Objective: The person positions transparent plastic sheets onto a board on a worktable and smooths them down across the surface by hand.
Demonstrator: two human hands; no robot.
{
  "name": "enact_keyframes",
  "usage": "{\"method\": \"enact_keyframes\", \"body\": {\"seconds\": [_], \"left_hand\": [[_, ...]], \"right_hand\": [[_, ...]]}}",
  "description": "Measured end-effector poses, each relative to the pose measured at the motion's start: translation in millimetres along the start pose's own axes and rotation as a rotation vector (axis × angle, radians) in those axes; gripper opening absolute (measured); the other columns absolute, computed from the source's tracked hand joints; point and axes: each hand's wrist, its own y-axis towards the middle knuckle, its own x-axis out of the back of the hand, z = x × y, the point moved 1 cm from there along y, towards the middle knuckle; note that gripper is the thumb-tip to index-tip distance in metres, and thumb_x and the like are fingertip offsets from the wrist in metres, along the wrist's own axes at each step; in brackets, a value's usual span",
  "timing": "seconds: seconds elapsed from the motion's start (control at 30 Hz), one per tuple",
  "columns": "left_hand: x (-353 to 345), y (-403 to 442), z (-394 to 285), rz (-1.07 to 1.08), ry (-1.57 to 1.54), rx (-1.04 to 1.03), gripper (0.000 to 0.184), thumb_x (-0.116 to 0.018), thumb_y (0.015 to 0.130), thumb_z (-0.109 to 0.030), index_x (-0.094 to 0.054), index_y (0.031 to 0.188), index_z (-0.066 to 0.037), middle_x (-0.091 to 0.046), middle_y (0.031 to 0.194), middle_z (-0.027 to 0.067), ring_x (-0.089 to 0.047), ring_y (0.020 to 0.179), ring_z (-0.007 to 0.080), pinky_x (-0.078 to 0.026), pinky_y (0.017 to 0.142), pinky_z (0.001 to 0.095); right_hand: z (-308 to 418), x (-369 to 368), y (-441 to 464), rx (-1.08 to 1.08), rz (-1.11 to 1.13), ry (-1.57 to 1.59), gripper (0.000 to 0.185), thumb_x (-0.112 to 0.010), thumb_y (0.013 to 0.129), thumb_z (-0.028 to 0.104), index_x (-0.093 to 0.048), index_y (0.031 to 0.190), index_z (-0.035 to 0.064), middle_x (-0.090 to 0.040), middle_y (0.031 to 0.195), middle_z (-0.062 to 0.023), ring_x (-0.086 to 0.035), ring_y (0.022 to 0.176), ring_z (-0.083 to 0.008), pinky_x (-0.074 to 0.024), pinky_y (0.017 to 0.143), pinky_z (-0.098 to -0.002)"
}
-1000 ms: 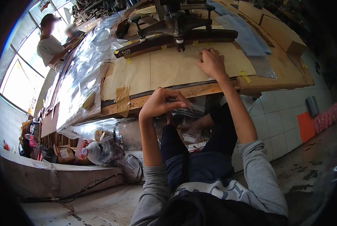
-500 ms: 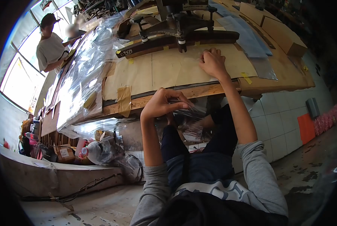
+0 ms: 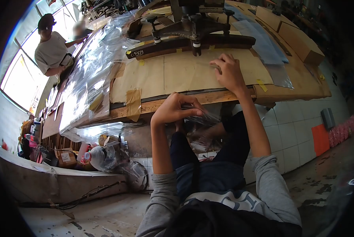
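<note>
My left hand (image 3: 176, 109) is at the table's front edge, thumb and fingers closed on clear plastic film (image 3: 210, 117) that hangs down below the edge toward my lap. Whether the film is sheets or bags I cannot make out. My right hand (image 3: 229, 73) is over the tan board (image 3: 145, 81), fingers curled and thumb and forefinger apart; a faint blur lies beside the fingertips, and I see nothing held. Just beyond the hand is a long dark curved bar (image 3: 224, 42) under a black metal press frame (image 3: 193, 29).
Crumpled clear plastic (image 3: 86, 67) covers the table's left side. Bluish film (image 3: 264, 43) and cardboard boxes (image 3: 299, 41) lie at right. Brown tape (image 3: 133, 104) hangs over the front edge. Another person (image 3: 52, 51) works at the far left, with someone behind. A large plastic bottle (image 3: 100, 158) stands below.
My right hand has lifted a little off the board and shifted slightly right, its thumb and forefinger parting. My left hand keeps its hold on the plastic. The person at left has moved their arms.
</note>
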Motion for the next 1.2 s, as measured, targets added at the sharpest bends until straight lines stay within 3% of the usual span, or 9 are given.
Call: {"method": "enact_keyframes", "body": {"seconds": [0.3, 0.4, 0.5, 0.6, 0.7, 0.8, 0.9, 1.0, 1.2], "left_hand": [[-2, 1, -8, 0.013, 0.049, -0.087, 0.017, -0.071, 0.08, -0.011, -0.07, 0.091, 0.002, -0.071, 0.09, 0.0098, -0.066, 0.085, 0.0148, -0.053, 0.077, 0.0277], [-4, 0, -10, 0.012, 0.059, -0.022, 0.021, -0.072, 0.079, -0.015, -0.07, 0.094, 0.001, -0.07, 0.098, 0.01, -0.064, 0.096, 0.0184, -0.049, 0.087, 0.0321], [-6, 1, -8, -0.104, 0.209, -0.311, 0.023, -0.07, 0.08, -0.02, -0.07, 0.098, -0.007, -0.069, 0.104, 0.0064, -0.06, 0.109, 0.0234, -0.043, 0.095, 0.0345], [-2, -1, -10, -0.146, 0.311, -0.311, 0.024, -0.068, 0.082, -0.019, -0.068, 0.103, -0.007, -0.064, 0.115, 0.008, -0.051, 0.122, 0.0272, -0.038, 0.101, 0.038], [-3, 3, -5, -0.236, 0.353, -0.337, 0.025, -0.066, 0.083, -0.019, -0.066, 0.105, -0.007, -0.062, 0.118, 0.0088, -0.049, 0.125, 0.0288, -0.039, 0.1, 0.041], [-12, 7, -5, -0.474, 0.284, -0.145, 0.025, -0.064, 0.084, -0.019, -0.066, 0.106, -0.007, -0.06, 0.12, 0.0109, -0.047, 0.125, 0.0313, -0.04, 0.1, 0.0431], [-16, 12, -7, -0.569, 0.386, -0.099, 0.024, -0.063, 0.085, -0.02, -0.064, 0.106, -0.007, -0.058, 0.119, 0.0133, -0.047, 0.122, 0.0342, -0.041, 0.098, 0.0442], [-21, 18, 5, -0.606, 0.742, -0.138, 0.025, -0.062, 0.085, -0.018, -0.063, 0.107, -0.008, -0.058, 0.12, 0.0136, -0.053, 0.115, 0.0342, -0.044, 0.094, 0.0414], [-26, 24, 11, -0.63, 0.808, -0.124, 0.025, -0.06, 0.086, -0.018, -0.06, 0.106, -0.003, -0.058, 0.121, 0.0143, -0.051, 0.117, 0.0352, -0.038, 0.101, 0.0447]], "right_hand": [[37, 17, -43, -0.014, 0.132, -0.23, 0.041, -0.056, 0.089, 0.036, -0.057, 0.117, 0.0053, -0.055, 0.121, -0.0088, -0.051, 0.112, -0.0251, -0.0367, 0.095, -0.0491], [29, 9, -34, -0.042, 0.15, -0.176, 0.043, -0.054, 0.09, 0.036, -0.053, 0.12, 0.0057, -0.053, 0.125, -0.0092, -0.049, 0.117, -0.0254, -0.0369, 0.094, -0.0502], [14, -6, -21, -0.042, 0.144, -0.121, 0.041, -0.053, 0.091, 0.034, -0.052, 0.122, 0.0067, -0.053, 0.127, -0.0084, -0.048, 0.12, -0.0246, -0.0369, 0.095, -0.0515], [3, -13, -5, -0.039, 0.216, -0.08, 0.036, -0.05, 0.093, 0.031, -0.053, 0.121, 0.0083, -0.052, 0.129, -0.0072, -0.047, 0.121, -0.0236, -0.0367, 0.096, -0.0525], [-3, -22, 10, -0.022, 0.243, -0.061, 0.033, -0.048, 0.093, 0.028, -0.053, 0.121, 0.01, -0.054, 0.128, -0.0061, -0.049, 0.121, -0.0234, -0.0374, 0.095, -0.0532], [-3, -27, 18, -0.023, 0.204, -0.102, 0.031, -0.047, 0.094, 0.026, -0.054, 0.119, 0.0094, -0.055, 0.125, -0.0064, -0.051, 0.118, -0.0241, -0.0381, 0.094, -0.0536], [-5, -29, 27, -0.014, 0.231, -0.084, 0.032, -0.045, 0.095, 0.026, -0.055, 0.12, 0.0093, -0.057, 0.124, -0.009, -0.055, 0.111, -0.028, -0.0407, 0.092, -0.0513], [-8, -34, 29, 0.009, 0.179, -0.019, 0.026, -0.048, 0.093, 0.025, -0.06, 0.111, 0.009, -0.063, 0.108, -0.0073, -0.059, 0.104, -0.0264, -0.0395, 0.091, -0.0527], [-13, -40, 33, 0.053, 0.07, -0.02, 0.022, -0.05, 0.091, 0.022, -0.066, 0.099, 0.0096, -0.068, 0.088, -0.0084, -0.064, 0.088, -0.0275, -0.0394, 0.09, -0.0521]]}}
